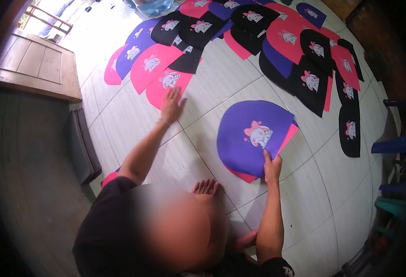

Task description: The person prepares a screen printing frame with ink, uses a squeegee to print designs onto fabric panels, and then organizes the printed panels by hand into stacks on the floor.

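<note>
Head view: taking the purple piece (235, 127) as the landmark, a wooden door (37, 67) stands well apart to its upper left, on the far side of the white tiled floor (207, 113). Next along, the left hand (171, 107) reaches up to the left of the purple piece, its fingers nearly together and fairly straight, the thumb apart, gripping nothing that shows. The fingertips lie over the lower right part of a pink piece (165, 82), up and left of the purple piece; whether they press on it or hover just above, I cannot tell. Most of that pink piece extends above and left of these fingers, and the left hand is clearly the nearer one. Its bare straight edge slopes from upper right to lower left, but neighbours cover its top, so its long axis is uncertain. A bare foot (206, 186) is below and left of the purple piece. The right hand (272, 168) pinches the purple piece at its lower right, thumb on top, other fingers hidden beneath; a pink layer (287, 138) peeks out underneath. Farther right, overlapping black pieces (320, 87) lie above and right of the purple piece.
</note>
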Action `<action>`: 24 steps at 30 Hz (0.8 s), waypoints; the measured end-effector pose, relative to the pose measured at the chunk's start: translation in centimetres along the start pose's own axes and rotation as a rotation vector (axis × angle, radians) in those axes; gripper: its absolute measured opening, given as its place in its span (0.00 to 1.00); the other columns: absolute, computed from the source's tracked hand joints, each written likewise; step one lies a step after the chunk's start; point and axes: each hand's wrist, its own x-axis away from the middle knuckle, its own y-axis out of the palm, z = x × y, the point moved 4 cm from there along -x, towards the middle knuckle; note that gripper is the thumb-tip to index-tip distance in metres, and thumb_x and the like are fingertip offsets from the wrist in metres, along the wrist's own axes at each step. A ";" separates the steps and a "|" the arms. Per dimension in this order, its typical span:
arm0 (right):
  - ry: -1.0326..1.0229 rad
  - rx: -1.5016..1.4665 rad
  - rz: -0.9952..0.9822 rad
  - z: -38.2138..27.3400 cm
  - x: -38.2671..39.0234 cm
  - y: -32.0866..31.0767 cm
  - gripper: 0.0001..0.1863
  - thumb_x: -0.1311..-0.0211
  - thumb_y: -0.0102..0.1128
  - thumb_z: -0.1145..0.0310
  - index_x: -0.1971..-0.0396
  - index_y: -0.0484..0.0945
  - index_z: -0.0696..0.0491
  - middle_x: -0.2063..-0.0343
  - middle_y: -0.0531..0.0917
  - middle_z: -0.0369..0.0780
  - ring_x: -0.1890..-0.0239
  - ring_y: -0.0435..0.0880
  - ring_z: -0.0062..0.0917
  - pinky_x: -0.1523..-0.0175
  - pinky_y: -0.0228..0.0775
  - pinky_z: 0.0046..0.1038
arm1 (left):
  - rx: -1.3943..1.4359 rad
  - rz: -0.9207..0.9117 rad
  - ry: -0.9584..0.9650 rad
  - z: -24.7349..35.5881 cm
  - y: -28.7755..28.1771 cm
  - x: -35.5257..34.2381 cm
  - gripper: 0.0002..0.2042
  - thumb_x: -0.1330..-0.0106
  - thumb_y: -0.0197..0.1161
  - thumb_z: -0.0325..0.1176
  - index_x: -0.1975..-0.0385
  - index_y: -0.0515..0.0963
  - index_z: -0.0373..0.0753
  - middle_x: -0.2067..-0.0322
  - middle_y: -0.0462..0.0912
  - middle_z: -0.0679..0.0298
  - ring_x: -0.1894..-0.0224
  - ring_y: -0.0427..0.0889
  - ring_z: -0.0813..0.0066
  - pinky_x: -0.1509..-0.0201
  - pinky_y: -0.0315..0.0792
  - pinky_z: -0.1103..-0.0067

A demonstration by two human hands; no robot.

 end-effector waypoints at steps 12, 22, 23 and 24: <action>-0.059 0.021 -0.016 -2.1 -1.7 4.0 0.18 0.37 0.63 0.63 0.55 0.78 0.63 0.62 0.85 0.45 0.61 0.82 0.30 0.52 0.71 0.32 | 0.057 -0.120 -0.085 6.6 0.9 1.6 0.20 0.26 0.48 0.41 0.41 0.74 0.40 0.38 0.73 0.60 0.31 0.63 0.53 0.27 0.46 0.54; 0.132 -0.263 -0.057 -1.0 -1.2 6.9 0.18 0.38 0.65 0.58 0.62 0.81 0.60 0.68 0.85 0.42 0.66 0.82 0.32 0.58 0.73 0.33 | 0.860 -0.501 0.037 25.3 1.5 11.3 0.20 0.31 0.57 0.34 0.42 0.72 0.33 0.41 0.73 0.45 0.34 0.68 0.50 0.31 0.62 0.67; 0.028 -0.070 0.047 -1.1 -1.8 6.4 0.17 0.40 0.67 0.61 0.62 0.81 0.61 0.66 0.86 0.45 0.63 0.84 0.36 0.57 0.73 0.34 | 0.933 -0.513 -0.048 23.2 2.6 11.3 0.20 0.32 0.59 0.33 0.42 0.72 0.34 0.42 0.74 0.45 0.36 0.70 0.49 0.33 0.65 0.68; -0.027 0.070 0.125 -1.1 -2.1 5.4 0.17 0.43 0.67 0.63 0.60 0.81 0.61 0.63 0.85 0.52 0.58 0.84 0.45 0.55 0.74 0.38 | 0.761 -0.484 -0.107 22.5 2.1 9.7 0.21 0.35 0.64 0.31 0.42 0.73 0.34 0.45 0.77 0.47 0.41 0.75 0.49 0.38 0.69 0.69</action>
